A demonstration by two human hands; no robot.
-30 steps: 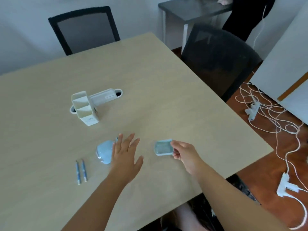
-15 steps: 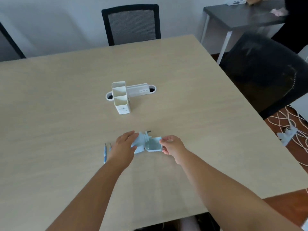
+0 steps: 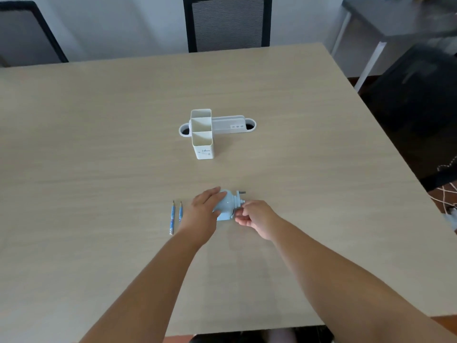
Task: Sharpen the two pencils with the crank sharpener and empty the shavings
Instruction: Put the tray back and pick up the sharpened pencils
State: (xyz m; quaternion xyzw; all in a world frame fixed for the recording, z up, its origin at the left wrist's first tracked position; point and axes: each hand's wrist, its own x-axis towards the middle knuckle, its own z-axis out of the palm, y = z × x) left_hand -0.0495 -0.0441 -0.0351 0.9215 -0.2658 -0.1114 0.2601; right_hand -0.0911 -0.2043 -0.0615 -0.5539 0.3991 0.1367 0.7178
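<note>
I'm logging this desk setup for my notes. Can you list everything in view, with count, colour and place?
Crank sharpener: 1, pale blue, near middle of the table, between both hands.
Pencils: 2, blue, lying side by side left of the sharpener.
Pen holder: 1, white, three compartments, table centre.
Cable port: 1, white, behind the holder.
Table: 1, light wood.
Chairs: 3, black, far side and right.
Side desk: 1, dark grey, far right.
Cables: white, floor at right.
Left hand: on the sharpener body.
Right hand: fingers at the sharpener's crank side.
</note>
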